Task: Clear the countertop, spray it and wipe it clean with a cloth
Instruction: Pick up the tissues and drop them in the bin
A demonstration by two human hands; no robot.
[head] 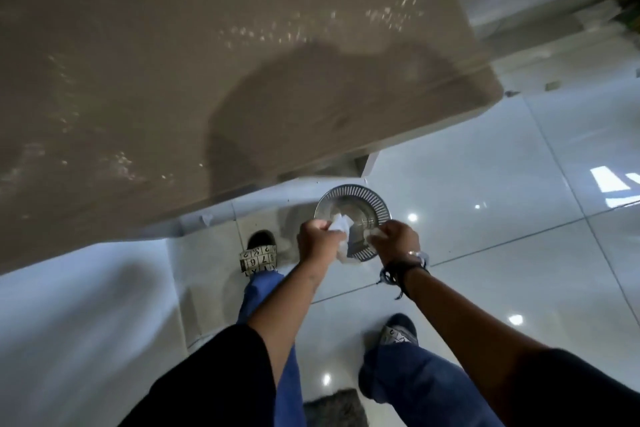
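Observation:
The beige countertop (pixel 173 62) fills the upper left, bare, with wet glints on its surface. Below its front corner a round metal waste bin (pixel 353 199) with a slotted rim stands on the floor. Both hands hover over the bin's near rim. My left hand (pixel 317 239) is closed on crumpled white paper (pixel 339 224), part of which hangs below the fist. My right hand (pixel 398 239) is closed on a smaller white wad (pixel 375 234). A dark cord and a watch circle the right wrist.
Glossy white floor tiles (pixel 502 253) spread right and below. My feet in patterned slippers (pixel 258 258) stand beside the bin, legs in blue trousers. A grey mat (pixel 336 406) lies at the bottom edge. A small white scrap (pixel 206 218) lies under the counter edge.

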